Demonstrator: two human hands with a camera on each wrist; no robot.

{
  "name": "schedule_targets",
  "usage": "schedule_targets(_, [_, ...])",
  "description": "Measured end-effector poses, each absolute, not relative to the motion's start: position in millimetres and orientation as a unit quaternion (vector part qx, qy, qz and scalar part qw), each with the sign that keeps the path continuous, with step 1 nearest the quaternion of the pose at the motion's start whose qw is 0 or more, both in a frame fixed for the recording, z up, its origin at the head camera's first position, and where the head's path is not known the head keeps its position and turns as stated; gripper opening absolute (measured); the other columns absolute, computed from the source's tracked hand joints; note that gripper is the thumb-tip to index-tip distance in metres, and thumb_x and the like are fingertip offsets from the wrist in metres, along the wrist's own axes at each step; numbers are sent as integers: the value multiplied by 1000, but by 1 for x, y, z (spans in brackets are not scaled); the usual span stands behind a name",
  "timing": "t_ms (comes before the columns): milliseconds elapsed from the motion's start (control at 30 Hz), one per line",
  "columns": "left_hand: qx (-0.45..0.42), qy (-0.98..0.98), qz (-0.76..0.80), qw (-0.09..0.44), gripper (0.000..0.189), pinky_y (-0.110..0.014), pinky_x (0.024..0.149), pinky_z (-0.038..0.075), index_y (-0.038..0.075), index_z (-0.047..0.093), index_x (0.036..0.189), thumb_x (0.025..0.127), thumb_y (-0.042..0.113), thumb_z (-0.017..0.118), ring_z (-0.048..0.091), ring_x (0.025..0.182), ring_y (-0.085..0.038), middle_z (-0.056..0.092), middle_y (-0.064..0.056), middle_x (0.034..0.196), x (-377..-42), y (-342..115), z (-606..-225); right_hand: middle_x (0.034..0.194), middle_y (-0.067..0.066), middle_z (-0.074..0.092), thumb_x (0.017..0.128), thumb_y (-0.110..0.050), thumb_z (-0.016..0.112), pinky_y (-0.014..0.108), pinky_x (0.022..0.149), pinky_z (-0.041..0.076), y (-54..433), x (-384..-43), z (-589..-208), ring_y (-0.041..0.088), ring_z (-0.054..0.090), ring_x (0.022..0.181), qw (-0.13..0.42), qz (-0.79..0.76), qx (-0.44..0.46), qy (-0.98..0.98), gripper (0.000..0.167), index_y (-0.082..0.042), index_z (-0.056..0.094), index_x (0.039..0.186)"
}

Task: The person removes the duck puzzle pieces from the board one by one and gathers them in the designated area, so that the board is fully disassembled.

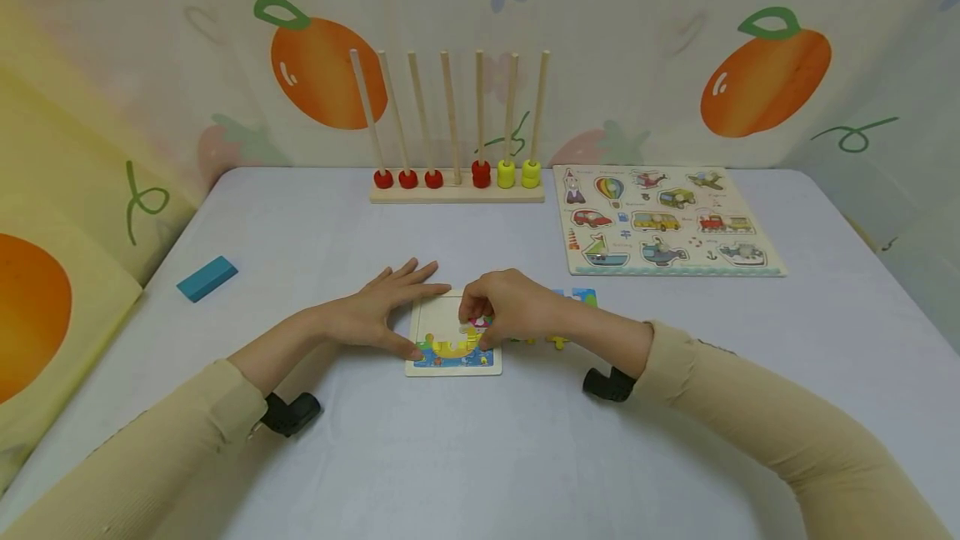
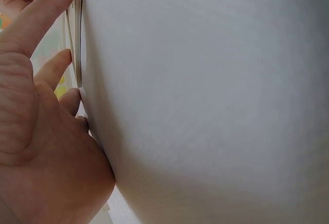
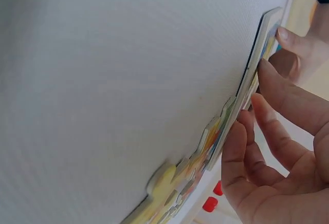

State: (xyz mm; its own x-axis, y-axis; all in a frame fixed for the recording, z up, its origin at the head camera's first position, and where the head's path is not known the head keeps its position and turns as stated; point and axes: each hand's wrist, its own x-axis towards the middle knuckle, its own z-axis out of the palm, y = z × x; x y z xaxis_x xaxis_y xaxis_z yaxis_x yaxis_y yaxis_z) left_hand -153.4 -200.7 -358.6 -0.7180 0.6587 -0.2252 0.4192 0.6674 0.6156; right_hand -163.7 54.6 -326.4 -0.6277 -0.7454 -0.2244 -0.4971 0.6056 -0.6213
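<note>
Right hand curled, pinching small, partly hidden pinkish puzzle piece at right side of pale wooden puzzle tray; tray's bare area just left of fingertips. Left hand spread, thumb on tray's lower left.

A puzzle tray, with its lower part filled, is pressed at its left side by the spread left hand, while a pink-marked piece is pinched over the tray's right side by the right hand. Further puzzle pieces are partly hidden by the right forearm. Behind, a bead rack and a picture board are seen, and a blue block is placed far left
</note>
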Motion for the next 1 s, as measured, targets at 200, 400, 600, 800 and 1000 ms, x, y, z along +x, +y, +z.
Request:
schedule_targets(200, [302, 887, 271, 221, 90, -65, 123, -5, 21, 35, 154, 79, 40, 79, -6, 156, -40, 9, -11, 169, -153, -201, -358, 98, 1, 67, 75, -11, 85, 22, 85, 50, 54, -165, -328, 14, 58, 93, 237, -259, -367, 862, 30, -12, 69, 101])
schedule_targets(400, [302, 886, 272, 221, 90, -65, 123, -6, 21, 35, 154, 78, 41, 79, -6, 156, -40, 9, -12, 169, -153, -201, -357, 99, 0, 67, 76, -9, 85, 23, 87, 50, 53, -165, -328, 13, 57, 94, 239, -257, -363, 863, 31, -12, 69, 102])
schedule_targets(600, [303, 887, 271, 220, 90, -66, 122, -6, 20, 35, 154, 78, 41, 79, -6, 156, -40, 9, -12, 169, -153, -201, -358, 99, 1, 66, 76, -9, 84, 24, 87, 49, 52, -163, -325, 14, 56, 94, 235, -250, -365, 865, 29, -13, 71, 101])
schedule_targets(800, [304, 887, 268, 219, 90, -66, 122, -5, 21, 35, 155, 78, 40, 79, -6, 156, -40, 9, -11, 169, -154, -201, -359, 98, 3, 61, 76, -10, 85, 23, 83, 47, 52, -162, -325, 14, 53, 91, 226, -243, -364, 870, 30, -15, 71, 103])
schedule_targets(1000, [304, 887, 269, 218, 91, -66, 122, -5, 20, 35, 155, 78, 40, 79, -6, 156, -40, 9, -11, 169, -154, -201, -359, 93, 1, 62, 75, -8, 85, 22, 80, 46, 53, -161, -325, 15, 53, 88, 224, -252, -368, 867, 29, -15, 70, 99])
